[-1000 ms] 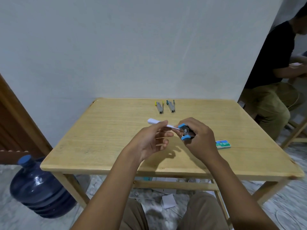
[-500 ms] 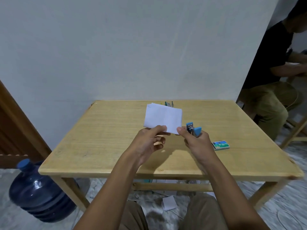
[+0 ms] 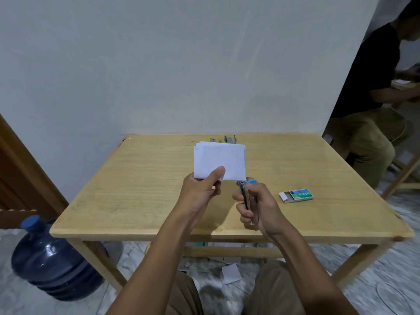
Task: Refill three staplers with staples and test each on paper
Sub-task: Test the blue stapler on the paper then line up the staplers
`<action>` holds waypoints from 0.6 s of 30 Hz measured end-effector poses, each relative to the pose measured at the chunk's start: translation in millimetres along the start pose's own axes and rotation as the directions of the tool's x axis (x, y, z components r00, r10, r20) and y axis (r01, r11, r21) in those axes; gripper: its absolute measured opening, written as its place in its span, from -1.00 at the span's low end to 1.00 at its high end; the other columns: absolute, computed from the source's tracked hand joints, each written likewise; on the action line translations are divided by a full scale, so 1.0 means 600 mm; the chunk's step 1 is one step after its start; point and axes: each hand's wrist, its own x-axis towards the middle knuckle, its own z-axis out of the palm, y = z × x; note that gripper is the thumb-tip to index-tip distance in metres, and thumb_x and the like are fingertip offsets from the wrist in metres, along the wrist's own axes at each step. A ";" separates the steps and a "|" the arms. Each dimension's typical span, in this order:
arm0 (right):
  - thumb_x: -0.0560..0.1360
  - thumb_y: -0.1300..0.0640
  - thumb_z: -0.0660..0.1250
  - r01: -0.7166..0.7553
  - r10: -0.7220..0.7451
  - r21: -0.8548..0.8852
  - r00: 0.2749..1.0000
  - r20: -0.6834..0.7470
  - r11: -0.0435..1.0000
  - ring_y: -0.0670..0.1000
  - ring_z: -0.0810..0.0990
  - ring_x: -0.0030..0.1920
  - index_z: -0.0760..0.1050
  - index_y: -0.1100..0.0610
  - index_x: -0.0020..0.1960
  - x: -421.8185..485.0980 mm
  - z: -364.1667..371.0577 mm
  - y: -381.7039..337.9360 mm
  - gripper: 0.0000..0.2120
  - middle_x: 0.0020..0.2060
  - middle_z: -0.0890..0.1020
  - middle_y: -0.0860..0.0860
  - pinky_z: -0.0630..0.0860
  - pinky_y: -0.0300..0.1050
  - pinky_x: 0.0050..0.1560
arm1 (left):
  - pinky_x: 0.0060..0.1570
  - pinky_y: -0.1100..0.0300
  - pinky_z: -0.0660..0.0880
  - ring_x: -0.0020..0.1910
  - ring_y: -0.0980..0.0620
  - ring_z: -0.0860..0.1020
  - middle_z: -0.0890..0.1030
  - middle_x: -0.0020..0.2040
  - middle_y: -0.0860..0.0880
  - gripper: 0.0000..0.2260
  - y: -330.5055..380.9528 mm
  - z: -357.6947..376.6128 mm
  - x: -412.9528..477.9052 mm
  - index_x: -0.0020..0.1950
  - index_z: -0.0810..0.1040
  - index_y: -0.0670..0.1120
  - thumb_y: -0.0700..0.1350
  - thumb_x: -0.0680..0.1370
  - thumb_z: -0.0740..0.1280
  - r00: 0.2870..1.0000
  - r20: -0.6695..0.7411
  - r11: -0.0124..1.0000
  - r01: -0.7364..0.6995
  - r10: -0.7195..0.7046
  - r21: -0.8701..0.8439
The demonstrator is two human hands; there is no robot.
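The left hand (image 3: 201, 192) pinches a folded white paper sheet (image 3: 220, 161) while the right hand (image 3: 256, 206) grips the small blue-tipped metal stapler (image 3: 246, 189) at its near right corner, so testing seems underway, calling next for a firm squeeze.

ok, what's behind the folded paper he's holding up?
Behind the folded paper, at the table's far edge: the tips of two staplers, one yellow-trimmed, one green-trimmed. The paper covers their bodies.

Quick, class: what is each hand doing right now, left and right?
Left hand: closed, pinching the folded paper.
Right hand: closed around the blue stapler, its nose at the paper's lower right corner.
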 end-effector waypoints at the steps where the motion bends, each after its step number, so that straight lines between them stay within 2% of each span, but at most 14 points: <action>1: 0.42 -0.10 0.19 0.016 -0.016 0.010 1.000 0.009 1.000 -0.10 0.23 -0.56 0.25 0.11 -0.05 0.001 0.000 0.000 -0.70 -0.35 0.46 -0.07 0.25 -0.26 -0.51 | -0.29 0.21 0.50 -0.35 0.06 0.46 0.55 -0.27 -0.01 -0.79 -0.002 0.000 -0.001 -0.05 0.65 -0.12 -0.04 0.41 0.53 1.000 0.002 1.000 -0.005 0.005 0.008; 4: 0.46 -0.10 0.13 0.050 -0.050 0.009 0.998 0.023 0.999 -0.10 0.23 -0.55 0.26 0.13 -0.01 0.003 0.004 -0.001 -0.70 -0.31 0.47 -0.06 0.26 -0.25 -0.51 | -0.29 0.19 0.49 -0.33 0.03 0.45 0.54 -0.26 -0.04 -0.79 -0.006 -0.001 -0.004 -0.07 0.66 -0.11 -0.02 0.41 0.53 1.000 0.012 1.000 -0.013 0.013 0.021; 7: 0.48 -0.11 0.13 0.073 -0.074 0.013 0.997 0.020 0.997 -0.10 0.21 -0.55 0.26 0.14 0.05 0.006 0.009 -0.002 -0.67 -0.28 0.43 -0.03 0.18 -0.23 -0.50 | -0.29 0.19 0.49 -0.33 0.03 0.44 0.55 -0.23 -0.06 -0.76 -0.011 0.001 -0.007 -0.03 0.66 -0.12 -0.02 0.41 0.53 1.000 0.015 1.000 -0.012 0.012 0.013; 10: 0.51 -0.12 0.14 0.113 -0.113 -0.034 0.994 0.006 0.993 -0.11 0.20 -0.55 0.30 0.14 0.01 0.005 0.010 -0.002 -0.68 -0.28 0.44 -0.03 0.14 -0.20 -0.49 | -0.28 0.18 0.50 -0.31 0.02 0.44 0.55 -0.21 -0.07 -0.76 -0.012 0.001 -0.008 -0.01 0.66 -0.13 -0.02 0.42 0.52 1.000 0.017 1.000 -0.012 0.012 0.001; 15: 0.51 -0.18 0.23 0.222 -0.235 -0.164 0.970 -0.064 0.961 -0.07 0.27 -0.54 0.44 0.08 -0.08 0.004 0.009 0.002 -0.69 -0.25 0.54 -0.03 0.27 -0.20 -0.48 | -0.26 0.18 0.49 -0.29 0.01 0.44 0.57 -0.21 -0.05 -0.77 -0.012 0.004 -0.009 -0.03 0.66 -0.12 -0.02 0.42 0.51 0.999 0.022 1.000 -0.024 0.023 0.013; 18: 0.47 -0.27 0.24 0.228 -0.264 -0.260 0.958 -0.113 0.938 -0.02 0.32 -0.50 0.48 0.01 -0.14 0.004 0.010 0.002 -0.66 -0.24 0.53 0.05 0.28 -0.05 -0.40 | -0.26 0.17 0.48 -0.28 0.01 0.43 0.57 -0.19 -0.06 -0.76 -0.010 0.006 -0.011 0.00 0.65 -0.14 -0.02 0.44 0.50 0.999 0.035 1.000 -0.023 0.023 0.014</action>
